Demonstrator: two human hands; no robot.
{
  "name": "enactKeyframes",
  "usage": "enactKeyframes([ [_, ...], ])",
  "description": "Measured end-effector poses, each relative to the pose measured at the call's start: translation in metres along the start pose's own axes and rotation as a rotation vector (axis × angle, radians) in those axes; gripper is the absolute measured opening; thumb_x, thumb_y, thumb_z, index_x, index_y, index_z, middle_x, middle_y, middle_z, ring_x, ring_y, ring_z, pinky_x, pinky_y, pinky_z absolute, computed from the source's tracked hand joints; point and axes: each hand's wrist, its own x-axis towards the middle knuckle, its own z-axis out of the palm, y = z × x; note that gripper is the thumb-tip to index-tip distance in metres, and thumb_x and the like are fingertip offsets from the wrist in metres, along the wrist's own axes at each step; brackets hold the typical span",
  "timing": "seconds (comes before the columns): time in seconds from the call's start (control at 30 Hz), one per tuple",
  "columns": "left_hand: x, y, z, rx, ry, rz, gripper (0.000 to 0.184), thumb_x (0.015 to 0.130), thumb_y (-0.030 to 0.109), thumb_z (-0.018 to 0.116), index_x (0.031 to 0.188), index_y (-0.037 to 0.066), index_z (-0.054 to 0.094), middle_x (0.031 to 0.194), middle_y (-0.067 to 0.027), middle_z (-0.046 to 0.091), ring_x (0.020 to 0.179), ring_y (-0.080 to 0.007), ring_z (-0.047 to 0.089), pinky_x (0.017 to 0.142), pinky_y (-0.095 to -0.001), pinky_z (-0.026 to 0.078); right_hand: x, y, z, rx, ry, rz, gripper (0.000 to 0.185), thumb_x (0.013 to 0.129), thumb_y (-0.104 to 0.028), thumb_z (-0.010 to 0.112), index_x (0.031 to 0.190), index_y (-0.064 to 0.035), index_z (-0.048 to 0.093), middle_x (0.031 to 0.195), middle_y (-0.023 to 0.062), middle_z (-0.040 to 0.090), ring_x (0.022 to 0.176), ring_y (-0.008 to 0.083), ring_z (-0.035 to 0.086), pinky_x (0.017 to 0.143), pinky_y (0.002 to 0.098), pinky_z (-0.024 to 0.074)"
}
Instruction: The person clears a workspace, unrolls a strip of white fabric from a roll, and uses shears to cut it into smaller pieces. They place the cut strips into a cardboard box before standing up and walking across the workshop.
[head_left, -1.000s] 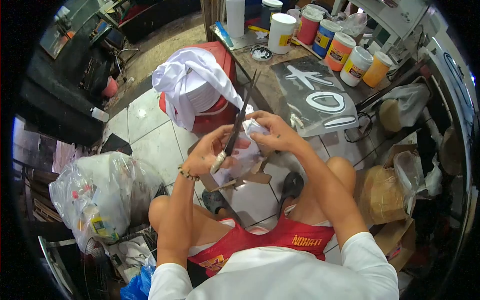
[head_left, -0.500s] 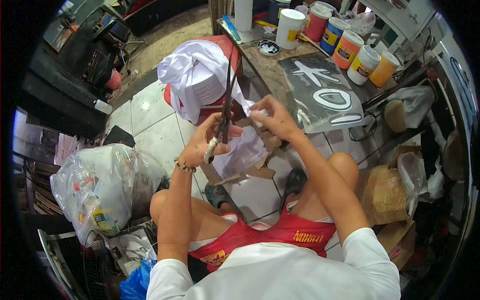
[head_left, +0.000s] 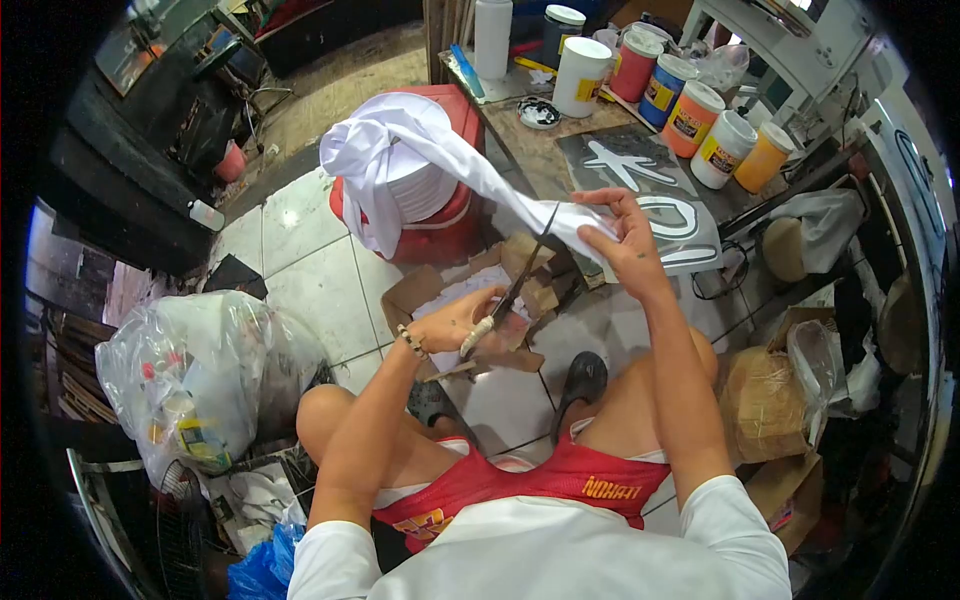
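My left hand [head_left: 452, 326] is closed around the handles of a pair of long dark scissors [head_left: 521, 277], one handle wrapped in pale cord. The blade tips reach the edge of a white cloth strip [head_left: 490, 186]; whether they are cutting it I cannot tell. My right hand [head_left: 630, 248] pinches the end of that strip, stretching it from the heap of white fabric [head_left: 352, 150]. This heap drapes over a ridged white stack [head_left: 425, 190] on a red stool [head_left: 458, 236]. Below my hands is an open cardboard box [head_left: 402, 298] with white cloth pieces [head_left: 450, 292] inside.
On the right, a work table [head_left: 515, 125] holds several paint jars [head_left: 692, 118] and a dark stencil sheet [head_left: 640, 170] with white lettering. A full clear plastic bag [head_left: 205, 375] stands at left. To the right sits a taped brown bundle [head_left: 765, 400].
My right hand has moved right, drawing the white strip out taut. My left hand has lowered and tilted the scissors from upright toward the strip.
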Motion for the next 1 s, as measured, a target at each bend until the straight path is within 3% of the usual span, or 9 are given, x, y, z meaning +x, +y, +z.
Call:
enactKeyframes([
  [0.13, -0.001, 0.015, -0.001, 0.035, 0.073, -0.015, 0.087, 0.072, 0.021, 0.087, 0.14, 0.001, 0.037, 0.129, -0.0132, 0.061, 0.119, -0.0181, 0.054, 0.097, -0.0329, 0.043, -0.011, -0.006, -0.001, 0.044, -0.145, 0.071, 0.052, 0.083, 0.0, 0.068, 0.131, -0.005, 0.047, 0.133, 0.0095, 0.053, 0.122, 0.0186, 0.053, 0.107, 0.0353, 0.038],
  [0.2, -0.003, 0.022, -0.002, 0.014, 0.108, 0.02, 0.091, 0.071, 0.021, 0.088, 0.142, 0.001, 0.035, 0.13, -0.0146, 0.06, 0.119, -0.019, 0.055, 0.096, -0.0323, 0.044, -0.013, -0.004, -0.007, -0.255, -0.244, -0.02, 0.065, 0.083, -0.001, 0.071, 0.139, -0.0039, 0.04, 0.135, 0.0147, 0.05, 0.116, 0.0154, 0.055, 0.094, 0.0292, 0.0472],
  [0.23, -0.003, 0.024, -0.003, 0.033, 0.115, 0.007, 0.089, 0.071, 0.019, 0.087, 0.141, 0.0, 0.036, 0.13, -0.0148, 0.06, 0.119, -0.0181, 0.055, 0.096, -0.0317, 0.044, -0.014, -0.002, -0.008, -0.255, -0.24, -0.019, 0.065, 0.083, -0.001, 0.071, 0.139, -0.0039, 0.04, 0.135, 0.0147, 0.05, 0.116, 0.0154, 0.055, 0.094, 0.0292, 0.0472],
  [0.43, -0.006, 0.031, 0.0, -0.046, 0.097, 0.002, 0.08, 0.072, 0.007, 0.079, 0.141, 0.001, 0.039, 0.128, -0.0129, 0.061, 0.12, -0.0158, 0.055, 0.087, -0.0271, 0.049, -0.012, -0.002, -0.01, -0.014, -0.302, 0.272, 0.071, 0.081, -0.005, 0.074, 0.142, -0.0021, 0.039, 0.116, 0.0115, 0.063, 0.102, 0.0128, 0.061, 0.087, 0.0287, 0.0489],
  [0.5, -0.008, 0.037, 0.005, -0.034, 0.099, -0.011, 0.08, 0.072, 0.005, 0.079, 0.141, 0.001, 0.039, 0.128, -0.0126, 0.062, 0.12, -0.0159, 0.055, 0.085, -0.0265, 0.05, -0.008, 0.003, -0.007, -0.066, -0.254, 0.305, 0.067, 0.082, -0.015, 0.076, 0.139, -0.0001, 0.044, 0.106, 0.0105, 0.067, 0.094, 0.014, 0.063, 0.08, 0.0285, 0.0497],
  [0.73, -0.01, 0.038, 0.009, 0.005, 0.08, -0.031, 0.079, 0.073, 0.006, 0.077, 0.142, 0.001, 0.039, 0.127, -0.0133, 0.062, 0.12, -0.0171, 0.057, 0.09, -0.0274, 0.048, 0.002, 0.003, 0.007, 0.069, -0.248, 0.41, 0.042, 0.087, -0.024, 0.076, 0.119, -0.0002, 0.063, 0.102, 0.0033, 0.068, 0.087, 0.0085, 0.061, 0.078, 0.0245, 0.0478],
  [0.83, -0.011, 0.042, 0.01, -0.006, 0.071, -0.026, 0.081, 0.073, 0.007, 0.078, 0.143, 0.002, 0.039, 0.128, -0.0141, 0.062, 0.12, -0.0176, 0.057, 0.093, -0.0278, 0.046, 0.002, 0.003, 0.007, -0.07, -0.289, 0.454, 0.035, 0.087, -0.027, 0.076, 0.109, -0.0001, 0.07, 0.097, 0.0028, 0.069, 0.083, 0.0094, 0.061, 0.073, 0.0252, 0.0474],
  [0.93, -0.011, 0.038, 0.01, -0.006, 0.054, 0.017, 0.081, 0.072, 0.008, 0.079, 0.143, 0.002, 0.039, 0.127, -0.0147, 0.062, 0.119, -0.0181, 0.057, 0.092, -0.0283, 0.048, 0.001, 0.003, 0.008, -0.05, -0.296, 0.428, 0.029, 0.089, -0.025, 0.073, 0.105, -0.0004, 0.072, 0.11, 0.0033, 0.066, 0.089, 0.009, 0.059, 0.078, 0.0259, 0.0456],
  [1.0, -0.011, 0.039, 0.011, -0.064, 0.031, 0.028, 0.081, 0.072, 0.009, 0.08, 0.142, 0.002, 0.04, 0.127, -0.0148, 0.062, 0.118, -0.0185, 0.058, 0.091, -0.0289, 0.05, 0.0, 0.0, 0.011, -0.134, -0.289, 0.191, 0.027, 0.09, -0.021, 0.071, 0.108, 0.0001, 0.072, 0.131, 0.0034, 0.058, 0.102, 0.01, 0.057, 0.088, 0.0269, 0.0443],
])
